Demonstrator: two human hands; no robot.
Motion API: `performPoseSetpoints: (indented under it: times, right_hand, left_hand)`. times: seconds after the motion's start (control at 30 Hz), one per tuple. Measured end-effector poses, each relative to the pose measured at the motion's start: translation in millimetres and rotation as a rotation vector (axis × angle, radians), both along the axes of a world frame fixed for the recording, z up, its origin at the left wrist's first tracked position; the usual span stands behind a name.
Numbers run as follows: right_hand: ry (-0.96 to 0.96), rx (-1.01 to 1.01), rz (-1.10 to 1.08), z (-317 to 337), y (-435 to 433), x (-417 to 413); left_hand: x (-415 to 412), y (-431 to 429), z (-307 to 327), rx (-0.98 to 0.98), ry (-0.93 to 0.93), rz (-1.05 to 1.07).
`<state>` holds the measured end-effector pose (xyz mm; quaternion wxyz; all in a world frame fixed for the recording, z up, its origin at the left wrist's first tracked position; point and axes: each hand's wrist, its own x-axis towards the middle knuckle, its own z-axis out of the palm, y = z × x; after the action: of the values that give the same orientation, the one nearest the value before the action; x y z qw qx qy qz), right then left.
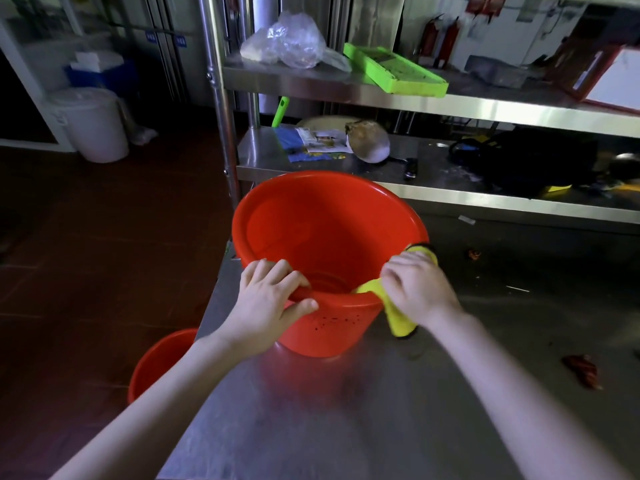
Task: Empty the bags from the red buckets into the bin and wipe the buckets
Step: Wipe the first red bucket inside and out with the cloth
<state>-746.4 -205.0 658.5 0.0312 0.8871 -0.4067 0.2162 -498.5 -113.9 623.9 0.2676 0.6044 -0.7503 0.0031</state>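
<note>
Red bucket (329, 237) upright on steel table (381, 410), near its left edge. Left hand (270, 299) grips the near rim, fingers curled inside, thumb outside; right hand (419, 289) clutches a yellow cloth (398, 317) draped over the rim's right side. Second bucket (159, 362) on the floor, near left, beside the table.

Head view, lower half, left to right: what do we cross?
In order: floor bucket → left hand, gripping the table bucket by its near rim → right hand, holding the yellow cloth on that rim → red scrap on the steel table. Table bucket and cloth overlap the hands, so unranked.
</note>
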Motion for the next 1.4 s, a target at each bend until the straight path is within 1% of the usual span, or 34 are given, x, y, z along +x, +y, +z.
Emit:
performPoseSetpoints:
  times: [0.03, 0.1, 0.2, 0.3, 0.33, 0.4, 0.47, 0.53, 0.6, 0.67, 0.73, 0.8, 0.87, 0.97, 1.07, 1.17, 1.27, 1.33, 1.4]
  right_hand:
    - [0.021, 0.064, -0.014, 4.2, -11.9, -12.9]
    - [0.019, 0.109, -0.068, 4.4, -26.3, -25.2]
    - [-0.090, 0.047, -0.194, -6.1, -10.3, -5.7]
    - [-0.095, -0.048, -0.275, -15.6, 32.9, 37.3]
    - [-0.092, -0.052, -0.268, -18.0, 47.0, 50.2]
    - [-0.098, -0.062, -0.177, -19.9, 67.2, 66.0]
    - [-0.070, -0.101, -0.062, -19.4, 71.6, 62.0]
    - [-0.060, -0.085, 0.010, -14.3, 63.3, 45.2]
    - [-0.059, -0.051, 0.042, -9.0, 44.4, 25.9]
    - [-0.022, -0.004, 0.046, -2.7, 14.9, 9.9]
    - [0.051, 0.079, 0.024, 2.2, -14.5, -3.9]
    - [0.069, 0.113, -0.001, 0.1, -33.6, -13.8]
    - [-0.007, 0.101, -0.066, -5.0, -34.5, -16.2]
    - [-0.126, 0.014, -0.181, -7.3, -5.0, 6.4]
    - [-0.099, -0.083, -0.216, -13.5, 36.6, 55.6]
    - [-0.111, -0.100, -0.175, -17.1, 63.9, 87.1]
    - [-0.076, -0.139, -0.039, -13.1, 52.3, 71.5]
    - [-0.027, -0.092, 0.031, -6.5, 29.2, 44.4]
    - [0.029, 0.041, 0.033, 1.8, -3.5, 9.8]
  left_hand:
    - [-1.6, 0.8, -1.0, -0.004, -0.009, 0.007]
    - [-4.2, 1.8, -2.4, -0.019, -0.031, 0.041]
    - [-12.0, 4.0, 0.8, -0.041, -0.052, 0.106]
    - [-19.3, 5.3, 6.6, 0.001, -0.065, 0.135]
    - [-17.3, 5.6, 11.0, 0.046, -0.072, 0.116]
    - [2.6, 3.8, 22.5, 0.151, -0.035, 0.023]
    - [37.4, 1.4, 34.7, 0.226, 0.009, -0.082]
    - [71.6, -2.3, 43.9, 0.263, -0.010, -0.083]
    - [88.7, -7.0, 42.9, 0.248, -0.066, -0.095]
    - [87.2, -10.9, 36.4, 0.250, -0.116, -0.105]
    - [78.1, -10.1, 30.4, 0.213, -0.093, -0.123]
    - [64.2, -7.4, 25.6, 0.114, -0.058, -0.131]
    - [51.6, -2.9, 21.3, 0.028, -0.045, -0.090]
    - [33.6, 5.6, 14.0, -0.003, -0.028, 0.027]
    - [8.4, 10.6, 10.3, 0.003, -0.049, 0.096]
    - [-1.5, 15.3, 4.9, -0.019, -0.020, 0.090]
    - [5.9, 13.6, 6.3, -0.005, 0.024, 0.050]
    - [6.9, 10.8, 7.2, 0.001, 0.047, 0.041]
    - [4.6, 9.8, 6.2, -0.011, 0.053, 0.034]
